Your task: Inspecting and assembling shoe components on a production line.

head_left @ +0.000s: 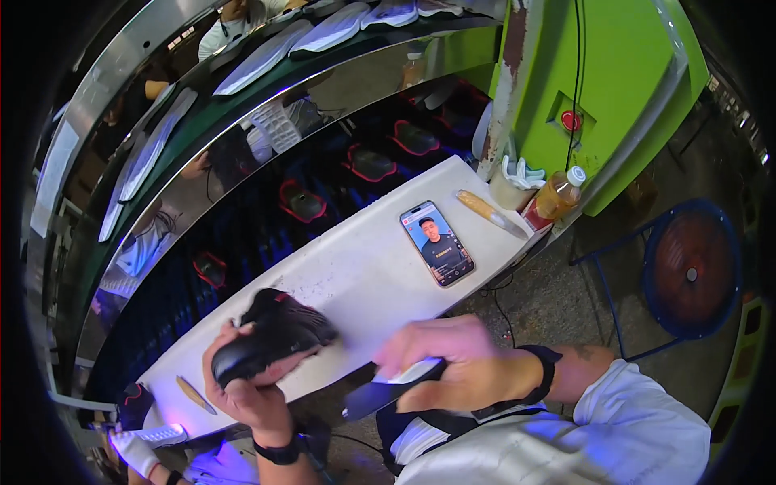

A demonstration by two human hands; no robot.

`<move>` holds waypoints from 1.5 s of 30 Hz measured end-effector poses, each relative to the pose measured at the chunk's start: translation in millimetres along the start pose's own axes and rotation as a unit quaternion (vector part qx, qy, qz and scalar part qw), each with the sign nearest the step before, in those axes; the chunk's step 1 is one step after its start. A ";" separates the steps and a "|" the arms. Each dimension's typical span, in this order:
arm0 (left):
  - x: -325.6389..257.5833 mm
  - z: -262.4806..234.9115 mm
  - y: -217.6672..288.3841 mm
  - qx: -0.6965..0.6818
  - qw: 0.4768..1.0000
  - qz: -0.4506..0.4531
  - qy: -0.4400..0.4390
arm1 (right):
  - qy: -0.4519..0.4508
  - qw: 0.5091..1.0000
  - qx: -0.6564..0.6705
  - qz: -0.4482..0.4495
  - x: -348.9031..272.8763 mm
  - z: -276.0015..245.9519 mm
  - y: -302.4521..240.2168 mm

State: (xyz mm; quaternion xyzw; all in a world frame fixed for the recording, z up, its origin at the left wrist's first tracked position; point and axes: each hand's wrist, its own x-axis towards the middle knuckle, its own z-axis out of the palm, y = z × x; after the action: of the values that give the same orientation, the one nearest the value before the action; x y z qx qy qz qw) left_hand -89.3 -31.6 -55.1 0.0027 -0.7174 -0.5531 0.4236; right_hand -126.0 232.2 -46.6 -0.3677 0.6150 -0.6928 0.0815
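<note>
**Person holding a black shoe over a white tabletop**

In the lower centre of the frame, the left hand [252, 386] is cradling a black shoe [275, 333], its grip closing around the rounded, matte upper and tilting it, probably for easier access. The right hand [453, 364], lower right of centre, is clasping a dark, flat tool with a pale handle [388, 390], pointing it toward the shoe. Both are hovering at the near edge of the long, smooth white tabletop [356, 283]. Farther up it, a glossy smartphone [437, 243] is lying face up. At the upper right, a plastic bottle of amber liquid [556, 196] is standing beside a green machine [614, 89].
</note>
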 end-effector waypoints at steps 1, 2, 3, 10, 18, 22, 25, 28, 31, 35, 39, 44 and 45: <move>-8.9 10.9 6.7 -0.041 0.998 -0.044 0.020 | 0.003 1.000 0.001 -0.002 6.1 4.2 -1.9; -17.4 14.7 5.6 -0.018 0.998 -0.066 -0.014 | -0.001 0.999 -0.026 -0.030 12.5 7.6 -2.1; -25.7 17.2 0.9 0.005 0.995 -0.090 -0.044 | -0.008 0.997 -0.054 -0.057 16.8 10.8 -1.7; -60.2 19.1 48.1 0.079 0.992 -0.040 -0.090 | -0.026 0.999 -0.023 -0.005 13.2 -2.1 2.1; -88.6 20.4 61.6 0.067 0.988 -0.044 -0.135 | 0.007 0.998 -0.053 0.029 -5.3 -0.9 2.2; -92.6 8.5 60.8 0.090 0.982 0.003 -0.164 | 0.006 0.996 -0.085 -0.011 -13.8 2.0 1.1; -95.1 0.2 62.2 0.114 0.973 0.030 -0.196 | -0.011 0.997 -0.081 -0.008 -20.1 2.4 -2.7; -99.8 -3.0 62.7 0.084 0.974 0.027 -0.207 | -0.036 0.996 -0.077 -0.021 -23.4 0.3 -4.4; -99.3 -3.8 62.7 0.071 0.970 0.037 -0.230 | -0.033 0.997 -0.069 -0.024 -26.7 0.1 -2.7; -96.6 -3.6 68.3 0.106 0.964 0.045 -0.238 | -0.036 0.997 -0.059 -0.042 -25.2 -0.5 3.3; -96.5 -2.0 65.4 0.087 0.966 0.032 -0.241 | -0.046 0.997 -0.047 -0.039 -25.3 -4.8 5.9; -88.6 2.7 65.6 0.116 0.954 0.043 -0.274 | 0.058 0.989 0.084 0.112 -25.8 -6.2 -6.1; -87.6 4.3 65.4 0.137 0.943 0.040 -0.302 | 0.053 0.990 0.068 0.115 -24.5 -13.9 -8.3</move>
State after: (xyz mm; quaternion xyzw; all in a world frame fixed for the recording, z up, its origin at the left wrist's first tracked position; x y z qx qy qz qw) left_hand -5.4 38.6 -56.1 -0.1352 -0.8798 -0.4071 0.2047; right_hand -114.1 259.0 -48.7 -0.2510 0.6083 -0.7374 0.1521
